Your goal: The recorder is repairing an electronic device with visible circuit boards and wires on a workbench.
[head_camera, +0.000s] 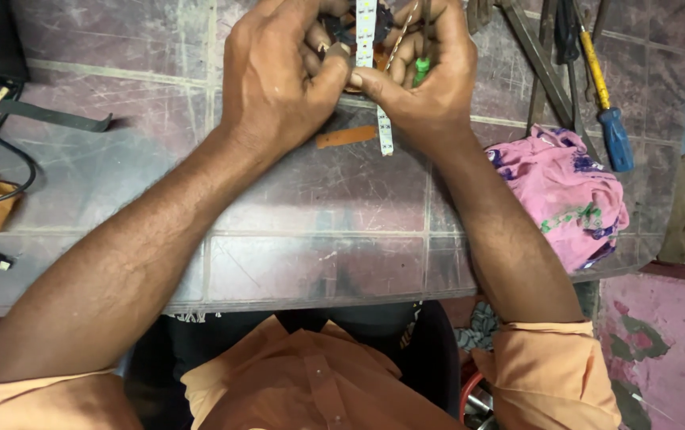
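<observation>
Hands meet at the far side of the bench (319,231). Left hand (275,80) and right hand (430,76) both pinch a white LED strip (368,48) with their fingers (334,68). Just right of them lies a pink cloth (565,191), with a blue-handled screwdriver (607,111) beside it.

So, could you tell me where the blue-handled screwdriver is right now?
In the head view, the blue-handled screwdriver lies on the tiled table at upper right, just above the pink cloth and right of the right hand.

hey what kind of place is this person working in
Probably a small repair or electrical workbench. Both hands hold a white LED strip, a blue-handled screwdriver and metal tools lie alongside, and the tiled worktop is scuffed.
</observation>
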